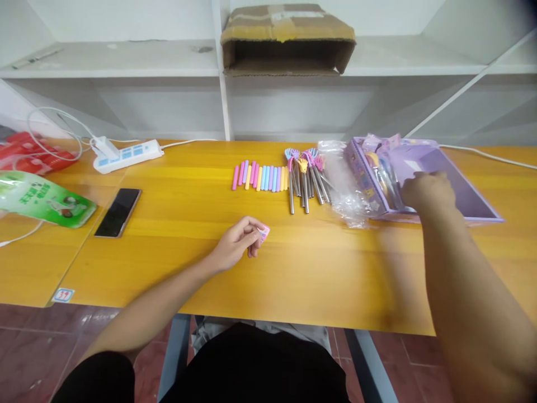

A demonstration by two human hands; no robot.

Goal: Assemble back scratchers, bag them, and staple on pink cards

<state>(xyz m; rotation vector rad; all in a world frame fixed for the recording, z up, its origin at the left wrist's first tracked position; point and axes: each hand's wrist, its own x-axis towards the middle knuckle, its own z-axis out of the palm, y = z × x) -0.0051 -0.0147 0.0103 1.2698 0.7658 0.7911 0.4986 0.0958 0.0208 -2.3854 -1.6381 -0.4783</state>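
My left hand (238, 244) rests over the table with its fingers closed on a small pink printed card (264, 233), which pokes out past the fingertips. Farther right, my right hand (428, 193) reaches into a purple box (455, 193); motion blurs it and its fingers are hidden. Beside it in the box lie wrapped back scratchers (382, 176). Left of the box, clear plastic bags (346, 184) lie crumpled against a pile of metal back scratchers (306, 176) with colourful hand-shaped heads. A row of pink, yellow, blue and purple sticks (262, 178) lies beside that pile.
On the left are a black phone (118, 212), a white power strip (128, 156), a green pouch (46, 198) and red plastic (36, 154). An opened cardboard box (288, 28) sits on the white shelf (138, 59) behind. A white cable (489, 155) runs along the back right.
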